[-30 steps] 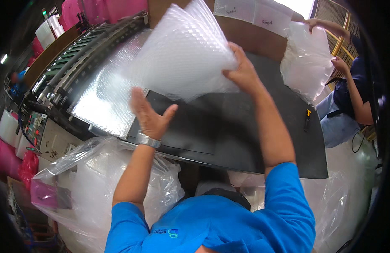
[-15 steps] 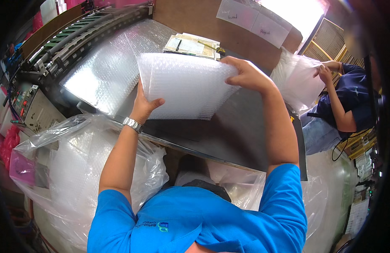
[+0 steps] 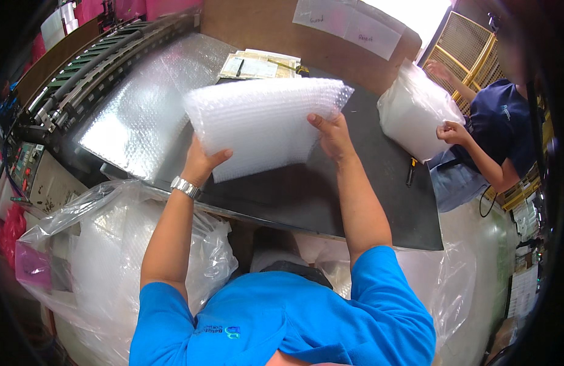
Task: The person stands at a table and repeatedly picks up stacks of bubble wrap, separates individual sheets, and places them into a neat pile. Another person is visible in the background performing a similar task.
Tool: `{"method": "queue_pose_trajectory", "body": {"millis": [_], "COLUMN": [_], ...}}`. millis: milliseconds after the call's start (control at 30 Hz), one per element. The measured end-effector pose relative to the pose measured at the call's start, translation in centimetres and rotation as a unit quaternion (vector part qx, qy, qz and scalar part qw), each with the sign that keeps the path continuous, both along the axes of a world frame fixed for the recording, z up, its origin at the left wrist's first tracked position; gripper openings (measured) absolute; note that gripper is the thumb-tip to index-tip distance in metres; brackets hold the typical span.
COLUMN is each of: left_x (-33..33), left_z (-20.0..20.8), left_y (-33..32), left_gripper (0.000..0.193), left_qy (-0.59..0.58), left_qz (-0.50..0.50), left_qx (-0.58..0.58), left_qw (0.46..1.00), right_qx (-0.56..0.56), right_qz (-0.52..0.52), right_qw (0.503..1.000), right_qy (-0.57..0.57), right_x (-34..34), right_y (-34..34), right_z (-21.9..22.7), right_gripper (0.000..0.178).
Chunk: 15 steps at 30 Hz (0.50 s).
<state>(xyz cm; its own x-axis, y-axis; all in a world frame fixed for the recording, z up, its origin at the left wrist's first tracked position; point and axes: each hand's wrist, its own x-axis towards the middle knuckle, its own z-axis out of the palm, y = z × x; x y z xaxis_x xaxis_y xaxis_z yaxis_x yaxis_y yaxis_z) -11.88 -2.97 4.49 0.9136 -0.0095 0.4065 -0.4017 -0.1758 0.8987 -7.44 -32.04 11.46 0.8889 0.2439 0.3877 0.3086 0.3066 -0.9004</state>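
Note:
A stack of bubble wrap sheets [image 3: 263,125], translucent white, is held tilted above the dark tabletop [image 3: 373,201]. My left hand [image 3: 202,160] grips its left edge, thumb on the near face and fingers hidden behind. At the right edge, my right hand [image 3: 332,134] holds it the same way, thumb in front. Behind the stack lie papers on a board [image 3: 263,64]. To the left, a wide sheet of bubble wrap [image 3: 135,116] stretches from the roller machine onto the table.
The roller machine [image 3: 80,73] stands at the far left. A large clear plastic bag [image 3: 129,244] with bubble wrap sits below the table's left edge. At right, a co-worker [image 3: 501,128] handles a filled plastic bag [image 3: 416,113]. A yellow-black cutter [image 3: 411,172] lies near the table's right edge.
My right hand has shifted down and left, from the stack's upper corner to its right side. The co-worker's far hand has let go of the bag, which now rests lower on the table.

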Motion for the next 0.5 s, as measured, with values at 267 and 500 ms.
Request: {"method": "queue_pose_trajectory", "body": {"millis": [267, 500], "left_x": [-1.5, -2.2], "left_z": [-0.8, 0.6], "left_y": [0.0, -1.0], "left_gripper": [0.091, 0.087], "left_qy": [-0.03, 0.0], "left_qz": [-0.024, -0.018], "left_qx": [-0.115, -0.124], "left_qw": [0.993, 0.992], "right_qx": [0.006, -0.018], "right_qz": [0.028, -0.012], "right_qw": [1.0, 0.997], "right_qy": [-0.008, 0.068], "right_x": [-1.1, -1.4], "right_y": [-0.4, 0.8], "right_z": [-3.2, -3.3], "right_gripper": [0.067, 0.082]}}
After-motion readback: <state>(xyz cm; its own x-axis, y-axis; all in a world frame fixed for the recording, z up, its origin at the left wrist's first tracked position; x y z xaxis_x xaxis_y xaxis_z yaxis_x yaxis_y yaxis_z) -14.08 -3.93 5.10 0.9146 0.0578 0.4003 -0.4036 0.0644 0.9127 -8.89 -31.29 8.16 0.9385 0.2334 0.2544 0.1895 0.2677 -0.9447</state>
